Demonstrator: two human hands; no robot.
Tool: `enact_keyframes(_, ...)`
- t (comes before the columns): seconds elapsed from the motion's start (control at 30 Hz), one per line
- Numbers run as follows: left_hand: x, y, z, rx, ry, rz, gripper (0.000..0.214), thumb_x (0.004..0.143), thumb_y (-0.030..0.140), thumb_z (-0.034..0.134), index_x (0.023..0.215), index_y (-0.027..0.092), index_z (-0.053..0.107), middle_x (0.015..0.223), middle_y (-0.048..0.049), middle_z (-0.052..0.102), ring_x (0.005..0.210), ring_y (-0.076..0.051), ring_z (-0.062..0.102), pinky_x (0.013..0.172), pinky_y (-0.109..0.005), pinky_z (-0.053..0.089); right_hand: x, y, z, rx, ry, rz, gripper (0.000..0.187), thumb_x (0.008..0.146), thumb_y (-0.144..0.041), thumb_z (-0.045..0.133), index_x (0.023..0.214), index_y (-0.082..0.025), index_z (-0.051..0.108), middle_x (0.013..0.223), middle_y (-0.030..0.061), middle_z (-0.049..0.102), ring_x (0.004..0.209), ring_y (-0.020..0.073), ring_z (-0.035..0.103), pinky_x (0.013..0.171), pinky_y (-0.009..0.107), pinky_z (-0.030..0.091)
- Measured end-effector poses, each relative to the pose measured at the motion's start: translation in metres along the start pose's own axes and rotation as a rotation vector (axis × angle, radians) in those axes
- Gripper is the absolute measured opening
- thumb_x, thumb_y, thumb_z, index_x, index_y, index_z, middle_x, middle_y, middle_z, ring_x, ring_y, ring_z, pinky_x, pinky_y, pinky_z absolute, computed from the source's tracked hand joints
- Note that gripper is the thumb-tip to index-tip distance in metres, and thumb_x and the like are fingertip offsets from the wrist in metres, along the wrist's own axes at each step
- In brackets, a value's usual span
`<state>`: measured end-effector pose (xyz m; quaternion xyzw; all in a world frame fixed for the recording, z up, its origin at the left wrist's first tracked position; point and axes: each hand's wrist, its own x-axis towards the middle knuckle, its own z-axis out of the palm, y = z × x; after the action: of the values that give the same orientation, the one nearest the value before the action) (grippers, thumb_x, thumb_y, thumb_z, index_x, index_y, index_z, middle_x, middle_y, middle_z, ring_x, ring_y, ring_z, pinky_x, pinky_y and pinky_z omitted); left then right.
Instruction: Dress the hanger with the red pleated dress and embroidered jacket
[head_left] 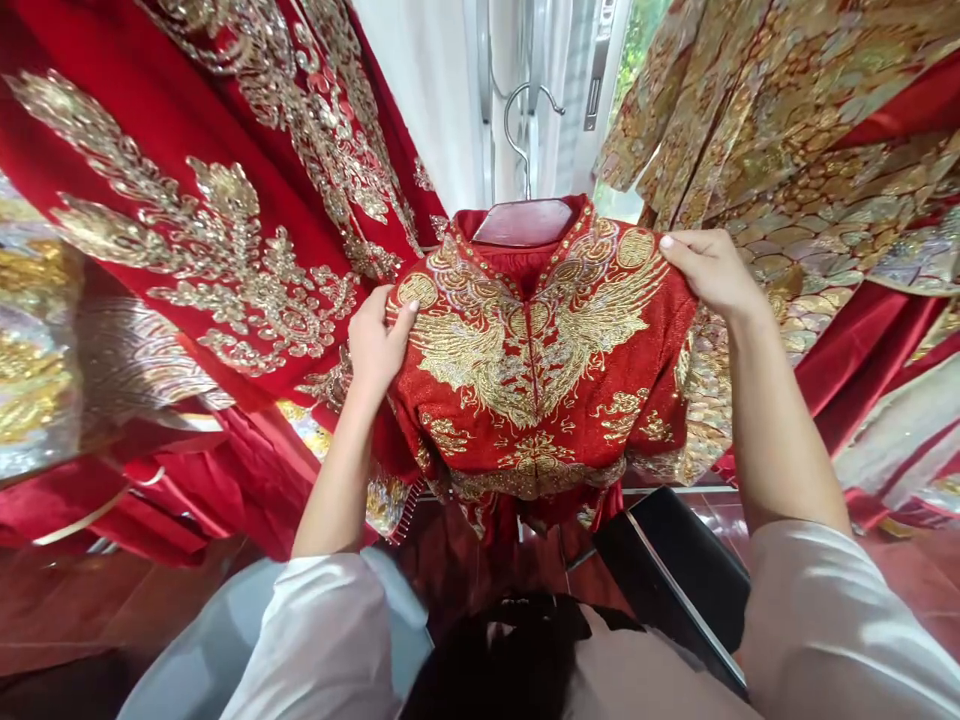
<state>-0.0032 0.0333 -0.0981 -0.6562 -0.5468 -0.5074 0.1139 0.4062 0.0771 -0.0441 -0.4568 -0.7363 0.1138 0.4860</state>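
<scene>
A red jacket (pixel 465 425) with gold embroidery and a stand collar hangs in front of me on a hanger (pixel 523 222) with a metal hook. The hook rises above the collar, and I cannot see it resting on anything. My left hand (pixel 379 335) grips the jacket's shoulder on the left, thumb on the front of the cloth. On the opposite shoulder, my right hand (pixel 709 268) pinches the fabric with its thumb on top. Fingers of both hands are partly hidden behind the garment.
A red gown (pixel 247 190) with sequined gold trim hangs at the left. Gold patterned garments (pixel 795 130) fill the right. White curtain cloth (pixel 439 70) and a door frame (pixel 600 70) stand behind. Below are a black box-like object (pixel 675 570) and a pale grey-blue seat (pixel 202 630).
</scene>
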Motion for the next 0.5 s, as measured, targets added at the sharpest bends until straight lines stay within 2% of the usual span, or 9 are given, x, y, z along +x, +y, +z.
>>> enact_keyframes(0.07, 0.002, -0.001, -0.004, 0.012, -0.003, -0.027, 0.042, 0.086, 0.051, 0.048, 0.104, 0.017, 0.062, 0.080, -0.0055, 0.064, 0.070, -0.018, 0.058, 0.073, -0.031, 0.046, 0.000, -0.002, 0.007, 0.113, -0.002, 0.001, 0.030, 0.090, -0.028, 0.050, 0.066, -0.012, 0.058, 0.063, -0.0012, 0.049, 0.057, 0.0056, 0.041, 0.058, 0.021, 0.033)
enact_keyframes(0.13, 0.009, 0.001, -0.008, 0.018, -0.029, -0.027, 0.040, 0.085, 0.051, 0.049, 0.101, 0.017, 0.063, 0.080, -0.0058, 0.065, 0.068, -0.018, 0.057, 0.071, -0.030, 0.046, -0.010, -0.004, 0.018, 0.070, 0.099, -0.048, 0.028, 0.090, -0.029, 0.049, 0.070, -0.013, 0.060, 0.068, 0.0008, 0.054, 0.063, 0.0093, 0.047, 0.063, 0.024, 0.038)
enact_keyframes(0.23, 0.020, 0.009, -0.014, 0.017, -0.085, 0.007, 0.040, 0.085, 0.053, 0.048, 0.094, 0.017, 0.063, 0.078, -0.0054, 0.065, 0.066, -0.017, 0.056, 0.071, -0.030, 0.046, -0.036, -0.018, 0.046, -0.172, 0.434, -0.119, 0.025, 0.090, -0.033, 0.046, 0.084, -0.015, 0.063, 0.084, 0.0062, 0.060, 0.084, 0.0181, 0.055, 0.076, 0.033, 0.042)
enact_keyframes(0.3, 0.023, 0.013, -0.016, 0.019, -0.106, 0.023, 0.041, 0.086, 0.055, 0.046, 0.090, 0.017, 0.062, 0.075, -0.0048, 0.063, 0.065, -0.017, 0.056, 0.072, -0.031, 0.046, -0.055, -0.036, 0.077, -0.239, 0.638, -0.118, 0.024, 0.090, -0.035, 0.045, 0.093, -0.017, 0.060, 0.087, 0.0073, 0.060, 0.087, 0.0195, 0.056, 0.076, 0.035, 0.042)
enact_keyframes(0.33, 0.024, 0.015, -0.017, 0.020, -0.110, 0.022, 0.042, 0.086, 0.056, 0.046, 0.088, 0.017, 0.062, 0.074, -0.0044, 0.063, 0.065, -0.017, 0.056, 0.072, -0.032, 0.046, -0.064, -0.048, 0.095, -0.208, 0.663, -0.114, 0.022, 0.089, -0.036, 0.047, 0.094, -0.018, 0.057, 0.082, 0.0057, 0.059, 0.080, 0.0179, 0.056, 0.072, 0.033, 0.042)
enact_keyframes(0.43, 0.022, 0.016, -0.016, 0.013, -0.109, 0.006, 0.043, 0.086, 0.058, 0.047, 0.086, 0.017, 0.061, 0.071, -0.0034, 0.060, 0.064, -0.017, 0.055, 0.073, -0.033, 0.047, -0.076, -0.084, 0.146, 0.042, 0.465, -0.101, 0.019, 0.085, -0.036, 0.055, 0.094, -0.021, 0.047, 0.062, -0.0028, 0.050, 0.055, 0.0110, 0.047, 0.055, 0.026, 0.036)
enact_keyframes(0.5, 0.019, 0.014, -0.015, 0.003, -0.104, 0.005, 0.044, 0.086, 0.059, 0.046, 0.088, 0.018, 0.061, 0.070, -0.0028, 0.060, 0.064, -0.017, 0.056, 0.074, -0.034, 0.047, -0.073, -0.100, 0.168, 0.210, 0.401, -0.069, 0.017, 0.083, -0.029, 0.055, 0.089, -0.022, 0.042, 0.061, -0.0050, 0.046, 0.052, 0.0086, 0.043, 0.052, 0.024, 0.033)
